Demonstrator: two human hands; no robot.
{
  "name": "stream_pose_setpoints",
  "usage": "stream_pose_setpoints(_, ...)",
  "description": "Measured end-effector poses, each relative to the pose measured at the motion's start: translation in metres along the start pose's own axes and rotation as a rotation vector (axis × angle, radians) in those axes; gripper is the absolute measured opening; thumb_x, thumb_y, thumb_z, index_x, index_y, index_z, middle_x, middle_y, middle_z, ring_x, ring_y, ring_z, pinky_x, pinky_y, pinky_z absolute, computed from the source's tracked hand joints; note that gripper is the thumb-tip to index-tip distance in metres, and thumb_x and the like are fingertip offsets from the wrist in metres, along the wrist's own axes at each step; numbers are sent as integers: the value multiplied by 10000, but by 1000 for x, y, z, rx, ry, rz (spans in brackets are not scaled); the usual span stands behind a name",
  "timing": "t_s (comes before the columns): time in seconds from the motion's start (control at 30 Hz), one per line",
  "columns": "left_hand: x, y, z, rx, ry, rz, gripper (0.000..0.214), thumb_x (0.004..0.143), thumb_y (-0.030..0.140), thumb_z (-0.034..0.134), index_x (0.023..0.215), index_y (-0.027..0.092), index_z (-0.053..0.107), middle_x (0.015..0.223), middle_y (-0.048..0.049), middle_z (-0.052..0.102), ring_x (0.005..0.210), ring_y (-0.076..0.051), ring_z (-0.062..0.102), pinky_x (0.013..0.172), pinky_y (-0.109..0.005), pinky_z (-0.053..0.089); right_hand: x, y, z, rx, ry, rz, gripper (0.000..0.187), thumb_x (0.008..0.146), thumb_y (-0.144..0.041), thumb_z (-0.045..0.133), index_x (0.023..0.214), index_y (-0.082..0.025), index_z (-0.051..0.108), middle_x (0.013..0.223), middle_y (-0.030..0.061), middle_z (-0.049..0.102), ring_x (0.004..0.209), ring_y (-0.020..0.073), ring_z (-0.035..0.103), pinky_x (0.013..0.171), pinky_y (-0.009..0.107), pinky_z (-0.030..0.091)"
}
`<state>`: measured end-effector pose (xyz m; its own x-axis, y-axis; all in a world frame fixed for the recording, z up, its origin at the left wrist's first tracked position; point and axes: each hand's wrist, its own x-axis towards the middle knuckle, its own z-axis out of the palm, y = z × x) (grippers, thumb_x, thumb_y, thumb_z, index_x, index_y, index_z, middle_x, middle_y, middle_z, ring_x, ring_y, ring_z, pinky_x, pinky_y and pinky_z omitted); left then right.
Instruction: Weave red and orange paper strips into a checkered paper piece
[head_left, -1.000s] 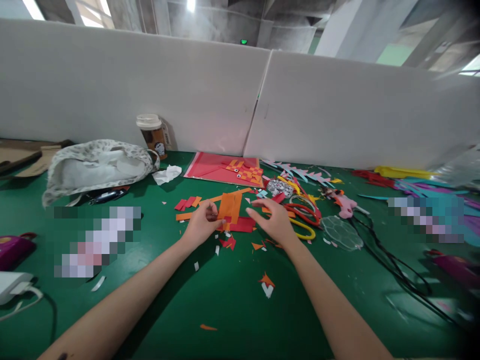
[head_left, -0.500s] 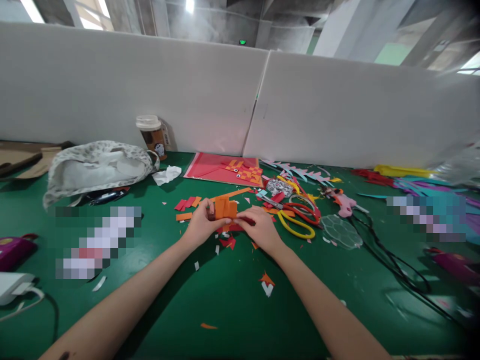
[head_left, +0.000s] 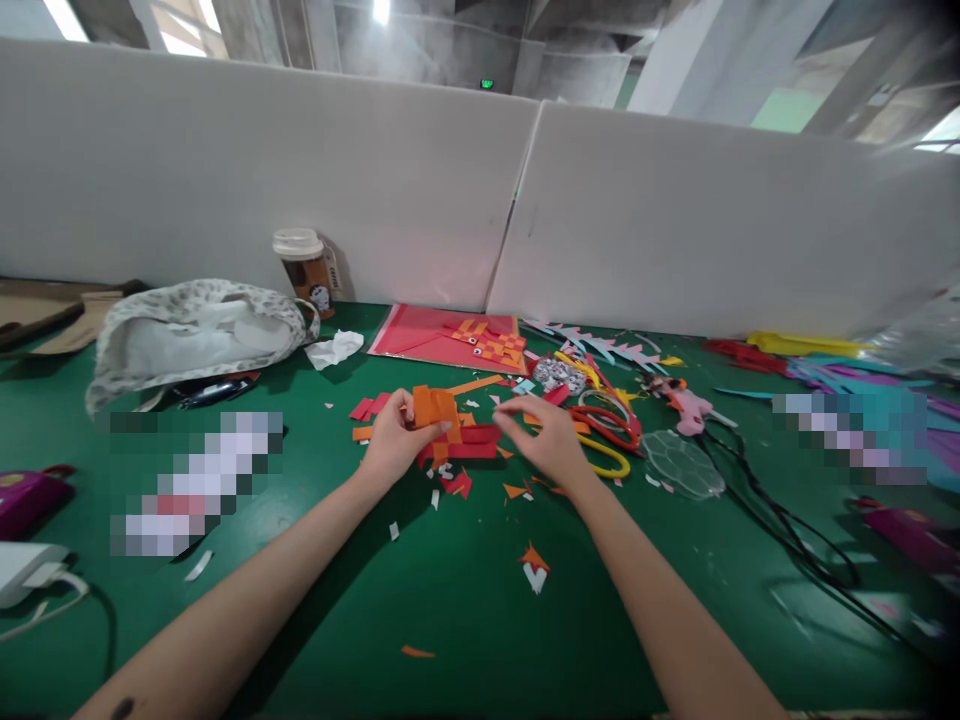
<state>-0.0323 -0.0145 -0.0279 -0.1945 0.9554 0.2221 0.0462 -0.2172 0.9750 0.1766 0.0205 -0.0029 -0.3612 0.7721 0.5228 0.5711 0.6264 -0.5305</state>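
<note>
Drawing clear of the orange paper (head_left: pixel 435 406), the right hand (head_left: pixel 551 440) hovers with fingertips apart, leaving only the left hand's pinch (head_left: pixel 391 437) to steady the piece

The right hand (head_left: pixel 544 435), pinched at the folded orange paper (head_left: pixel 435 408) in front of the red packet (head_left: pixel 409 330) half a second ago, has pulled away and now sits apart, forward of the packet's right corner, thumb and forefinger bare. The hand now covers the blades of the scissors (head_left: pixel 636 436), seen right of the packet in the last frame. The paper, two tall strips a second earlier, is a compact block, shifted left before the packet. Two red strips (head_left: pixel 480 450), lately mostly hidden, now show below the packet.
</note>
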Motion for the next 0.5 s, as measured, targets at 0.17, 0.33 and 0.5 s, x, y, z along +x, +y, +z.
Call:
stream_pose_setpoints(0.17, 2, -4, -3, -32, -11, -15, 490, 585, 241, 724, 651, 218, 239, 555, 100, 296, 473, -52, 325, 461, -196, 307, 22, 65, -32, -433, 180, 257, 304, 797, -194, 443, 1047, -148, 611, 1033, 117, 649, 887, 233, 609, 796, 374, 457)
stream_pose_setpoints(0.33, 2, -4, -3, -25, -11, -17, 489, 583, 261, 728, 658, 220, 247, 529, 111, 270, 438, -48, 299, 433, -191, 269, 39, 100, -51, -576, -132, 240, 241, 761, -168, 508, 931, -210, 673, 1030, 71, 660, 951, 221, 592, 790, 326, 446)
stream_pose_setpoints(0.5, 3, -5, -2, -67, -14, -26, 452, 569, 240, 740, 710, 217, 311, 527, 122, 275, 424, -42, 335, 439, -179, 296, 40, 101, -67, -660, -282, 175, 198, 746, -170, 541, 887, -206, 674, 975, 62, 663, 881, 204, 595, 709, 292, 437)
